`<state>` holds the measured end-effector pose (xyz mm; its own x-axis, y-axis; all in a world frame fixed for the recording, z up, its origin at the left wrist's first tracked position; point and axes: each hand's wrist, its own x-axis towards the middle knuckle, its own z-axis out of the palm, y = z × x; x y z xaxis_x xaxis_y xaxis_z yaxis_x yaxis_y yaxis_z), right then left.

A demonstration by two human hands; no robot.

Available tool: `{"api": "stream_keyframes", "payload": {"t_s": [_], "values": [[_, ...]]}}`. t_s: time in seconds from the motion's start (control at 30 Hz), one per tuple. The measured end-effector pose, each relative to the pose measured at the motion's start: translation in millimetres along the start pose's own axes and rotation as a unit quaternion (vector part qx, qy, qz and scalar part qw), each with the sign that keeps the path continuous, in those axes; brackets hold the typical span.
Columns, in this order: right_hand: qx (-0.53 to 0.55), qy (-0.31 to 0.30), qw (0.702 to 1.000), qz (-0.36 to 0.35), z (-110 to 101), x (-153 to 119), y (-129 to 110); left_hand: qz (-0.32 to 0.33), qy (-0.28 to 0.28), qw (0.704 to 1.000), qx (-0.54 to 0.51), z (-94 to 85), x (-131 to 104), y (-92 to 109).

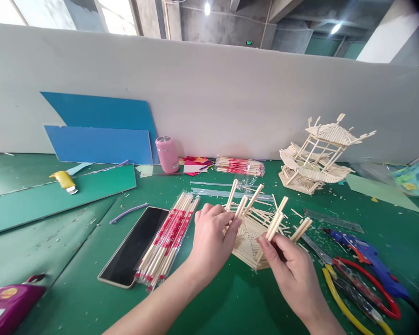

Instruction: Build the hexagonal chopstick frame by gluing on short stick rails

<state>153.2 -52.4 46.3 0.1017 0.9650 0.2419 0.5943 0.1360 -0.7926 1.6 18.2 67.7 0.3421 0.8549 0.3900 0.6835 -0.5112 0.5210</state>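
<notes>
A flat wooden-stick base (pixel 243 246) lies on the green table before me, with several upright posts of bundled sticks around its edge. My left hand (pixel 214 232) pinches one stick post (pixel 241 207) at the base's left side, between thumb and index finger. On the right, my right hand (pixel 289 258) is closed on another stick post (pixel 275 225) near the front corner; its lower fingers are partly hidden. A further post (pixel 301 230) leans outward just beyond the right hand. Loose sticks lie behind the base.
A stick pagoda model (pixel 321 158) stands at the back right. Beside my right hand lie pliers (pixel 365 284), scissors (pixel 373 284) and a blue glue gun (pixel 368 253). To the left are packed sticks (pixel 171 237), a phone (pixel 134 246) and a pink flask (pixel 167 154).
</notes>
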Motion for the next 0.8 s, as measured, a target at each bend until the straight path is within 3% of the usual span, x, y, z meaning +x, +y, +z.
{"api": "stream_keyframes", "payload": {"t_s": [0.43,0.53,0.63,0.7,0.8], "values": [[0.003,-0.013,1.000,-0.004,3.8,0.5,0.5,0.016,0.011,1.000,-0.008,-0.5,-3.7,-8.3],[0.007,-0.015,1.000,-0.009,5.9,-2.0,-0.1,0.027,0.073,0.997,-0.010,-3.3,-13.1,-7.7],[0.010,-0.015,1.000,-0.015,7.6,-4.9,0.1,0.108,0.148,0.983,-0.014,-6.2,-25.4,3.5],[0.012,-0.014,0.999,-0.027,8.6,-6.3,0.9,0.160,0.121,0.980,-0.010,-5.1,-30.3,16.0],[0.011,-0.004,0.999,-0.051,10.2,-7.9,2.2,0.147,0.048,0.988,0.024,3.4,-29.7,33.6]]}}
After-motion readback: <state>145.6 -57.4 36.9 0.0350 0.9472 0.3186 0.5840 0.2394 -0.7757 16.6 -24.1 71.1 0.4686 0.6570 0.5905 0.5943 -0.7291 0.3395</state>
